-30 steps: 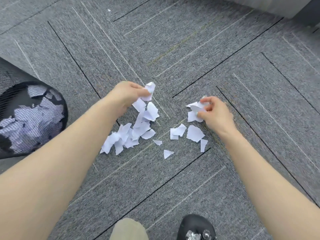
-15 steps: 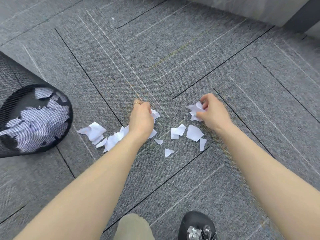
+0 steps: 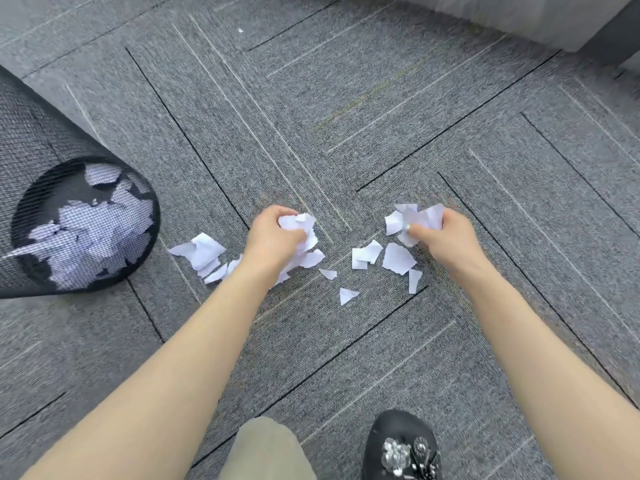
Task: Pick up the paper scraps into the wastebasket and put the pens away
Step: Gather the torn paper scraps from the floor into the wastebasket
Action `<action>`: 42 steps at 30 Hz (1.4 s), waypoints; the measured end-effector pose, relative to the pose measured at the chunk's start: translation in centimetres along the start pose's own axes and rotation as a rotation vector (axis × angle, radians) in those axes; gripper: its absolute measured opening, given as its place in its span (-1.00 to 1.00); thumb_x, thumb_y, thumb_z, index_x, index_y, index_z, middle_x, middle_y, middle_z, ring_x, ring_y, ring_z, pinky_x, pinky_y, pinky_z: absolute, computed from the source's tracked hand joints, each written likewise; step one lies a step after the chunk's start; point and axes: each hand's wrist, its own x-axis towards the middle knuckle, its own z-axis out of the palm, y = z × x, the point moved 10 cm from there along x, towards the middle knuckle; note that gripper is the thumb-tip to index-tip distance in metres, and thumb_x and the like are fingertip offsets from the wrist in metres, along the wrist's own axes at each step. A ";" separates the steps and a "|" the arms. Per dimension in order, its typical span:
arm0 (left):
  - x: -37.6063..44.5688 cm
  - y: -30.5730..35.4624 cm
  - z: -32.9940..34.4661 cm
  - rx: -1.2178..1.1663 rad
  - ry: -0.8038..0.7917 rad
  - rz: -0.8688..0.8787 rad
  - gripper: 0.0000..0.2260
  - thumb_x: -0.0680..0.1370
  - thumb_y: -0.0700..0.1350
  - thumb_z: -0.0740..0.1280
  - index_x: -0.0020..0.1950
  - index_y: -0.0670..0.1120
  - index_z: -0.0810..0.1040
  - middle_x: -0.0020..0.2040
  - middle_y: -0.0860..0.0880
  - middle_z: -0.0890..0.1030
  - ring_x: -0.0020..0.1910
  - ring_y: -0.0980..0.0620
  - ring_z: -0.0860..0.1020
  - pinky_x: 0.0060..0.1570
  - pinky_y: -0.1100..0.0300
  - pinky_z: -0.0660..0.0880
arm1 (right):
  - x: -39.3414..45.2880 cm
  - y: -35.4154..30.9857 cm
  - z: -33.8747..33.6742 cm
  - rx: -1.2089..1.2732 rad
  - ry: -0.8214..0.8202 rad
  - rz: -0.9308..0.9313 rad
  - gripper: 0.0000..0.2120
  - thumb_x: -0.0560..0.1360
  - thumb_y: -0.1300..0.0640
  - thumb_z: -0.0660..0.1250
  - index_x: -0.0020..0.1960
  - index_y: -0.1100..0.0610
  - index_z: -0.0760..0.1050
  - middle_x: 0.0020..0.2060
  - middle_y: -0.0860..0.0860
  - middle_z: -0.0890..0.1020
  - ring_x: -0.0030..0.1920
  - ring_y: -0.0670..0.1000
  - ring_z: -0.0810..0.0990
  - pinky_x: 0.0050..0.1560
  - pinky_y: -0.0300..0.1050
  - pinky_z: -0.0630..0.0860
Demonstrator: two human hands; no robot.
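A crumpled bunch of white paper scraps (image 3: 300, 227) is gripped in the left hand (image 3: 273, 237), its fingers curled round the wad low over the grey carpet (image 3: 346, 116). A second bunch (image 3: 414, 218) is clutched in the right hand (image 3: 446, 237), torn edges sticking out past the thumb and knuckles. Between the two hands, loose scraps (image 3: 398, 258) are seen lying flat on the carpet: small, white, jagged, some triangular, one little triangle (image 3: 347, 295) nearest of all. More torn pieces (image 3: 201, 251) are spread to the left of the left wrist, partly overlapped. At the far left, the black mesh wastebasket (image 3: 20, 133) is seen tilted toward the camera, white scraps already piled inside and visible through the mesh. At the near edge a black shoe (image 3: 401, 445) with shiny ornaments is planted on the carpet.
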 end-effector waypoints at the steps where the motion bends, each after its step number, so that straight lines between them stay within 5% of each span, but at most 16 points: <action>1: -0.6 -0.2 0.7 -0.045 -0.031 -0.011 -0.76 0.47 -0.30 0.30 0.05 -0.01 0.46 -0.12 -0.04 0.49 -0.23 -0.03 0.47 -0.31 0.22 0.39 | -0.6 0.5 0.3 -0.026 -0.027 0.020 -0.83 0.43 0.17 0.40 -0.08 0.26 0.49 -0.24 0.09 0.56 -0.25 0.07 0.49 -0.21 -0.09 0.39; 3: -2.1 -0.8 2.6 -0.125 -0.103 -0.038 -0.79 0.47 -0.30 0.31 0.01 -0.03 0.47 -0.19 -0.04 0.49 -0.20 -0.05 0.49 -0.21 0.16 0.45 | -1.9 1.7 1.5 -0.154 -0.114 0.049 -0.79 0.42 0.12 0.42 -0.09 0.27 0.53 -0.22 0.17 0.60 -0.29 0.12 0.54 -0.14 -0.05 0.46; 6: -3.5 -1.6 5.4 -0.085 -0.186 -0.046 -0.83 0.48 -0.28 0.31 -0.01 -0.05 0.47 -0.23 0.00 0.49 -0.21 -0.04 0.50 -0.19 0.12 0.50 | -2.9 2.3 3.1 -0.375 -0.096 -0.025 -0.82 0.42 0.10 0.44 -0.22 0.22 0.56 -0.32 0.05 0.55 -0.39 -0.03 0.41 -0.29 -0.12 0.38; 10: -4.3 -2.0 7.8 0.036 -0.232 0.007 -0.86 0.48 -0.27 0.28 -0.03 -0.06 0.50 -0.27 0.03 0.48 -0.37 0.05 0.42 -0.35 0.22 0.39 | -3.7 1.2 2.7 -0.503 0.134 -0.162 -0.84 0.42 0.04 0.43 -0.12 0.11 0.54 -0.02 -0.06 0.41 0.01 -0.04 0.36 0.10 -0.07 0.38; 14: -5.1 -1.9 9.0 0.259 -0.203 0.155 -0.92 0.52 -0.25 0.26 -0.12 -0.09 0.50 -0.10 -0.04 0.44 -0.29 0.07 0.41 -0.33 0.21 0.34 | -3.9 1.3 2.7 -0.545 0.174 -0.167 -0.76 0.42 0.10 0.42 0.00 0.17 0.45 0.10 0.07 0.48 0.07 0.10 0.46 0.09 0.07 0.47; 18: -5.7 -1.4 8.0 0.530 0.000 0.309 -0.80 0.50 -0.28 0.25 0.09 -0.11 0.48 0.09 -0.08 0.42 0.07 -0.10 0.44 0.10 0.04 0.43 | -2.9 1.8 3.2 -0.461 0.025 -0.060 -0.69 0.42 0.15 0.38 0.10 0.12 0.36 -0.06 0.07 0.57 -0.08 0.15 0.55 -0.07 0.08 0.51; 21: -5.8 -1.6 7.7 0.609 0.039 0.302 -0.66 0.49 -0.23 0.30 0.24 -0.08 0.37 0.21 -0.10 0.39 0.20 -0.12 0.39 0.14 0.04 0.39 | -2.4 0.6 3.3 -0.503 -0.039 -0.126 -0.90 0.45 0.12 0.34 -0.17 0.12 0.44 -0.29 0.00 0.52 -0.24 0.10 0.48 -0.26 -0.08 0.37; 22: -5.8 -1.7 7.8 0.625 0.027 0.296 -0.66 0.49 -0.21 0.30 0.25 -0.08 0.36 0.22 -0.10 0.40 0.21 -0.12 0.38 0.14 0.04 0.40 | -2.2 -0.3 3.0 -0.475 -0.016 -0.174 -0.82 0.45 0.11 0.34 -0.29 0.12 0.42 -0.33 0.01 0.50 -0.27 0.09 0.46 -0.28 -0.09 0.34; 24: -5.8 -1.7 8.0 0.653 -0.003 0.286 -0.67 0.50 -0.21 0.30 0.25 -0.08 0.35 0.21 -0.11 0.42 0.21 -0.13 0.38 0.13 0.02 0.42 | -1.5 -1.9 2.5 -0.481 0.050 -0.264 -0.76 0.43 0.07 0.37 -0.36 0.12 0.44 -0.23 0.05 0.50 -0.17 0.10 0.46 -0.18 -0.04 0.39; 28: -5.3 -2.4 8.2 0.549 -0.124 0.204 -0.62 0.47 -0.10 0.38 0.24 -0.08 0.36 0.22 -0.11 0.39 0.22 -0.13 0.36 0.19 -0.02 0.41 | 0.0 -2.6 2.9 -0.629 0.047 -0.303 -0.82 0.45 0.05 0.39 -0.04 0.15 0.61 0.14 0.06 0.51 0.16 0.17 0.42 0.13 0.05 0.38; 37: -5.6 -3.3 6.1 0.483 0.051 0.074 -0.58 0.47 -0.07 0.40 0.23 -0.14 0.32 0.20 -0.13 0.41 0.17 -0.16 0.41 0.11 -0.06 0.46 | 0.8 -3.1 3.6 -0.670 -0.021 -0.376 -0.84 0.48 0.12 0.36 0.02 0.17 0.58 0.20 0.09 0.45 0.19 0.19 0.39 0.12 0.06 0.38; 42: -5.9 -2.9 7.5 0.450 0.056 0.095 -0.79 0.52 -0.27 0.25 0.15 -0.18 0.37 0.15 -0.17 0.45 0.08 -0.19 0.47 0.01 -0.04 0.46 | 1.6 -2.7 4.5 -0.554 -0.128 -0.308 -0.90 0.48 0.19 0.33 -0.18 0.20 0.49 -0.06 0.13 0.50 -0.15 0.11 0.46 -0.31 -0.13 0.26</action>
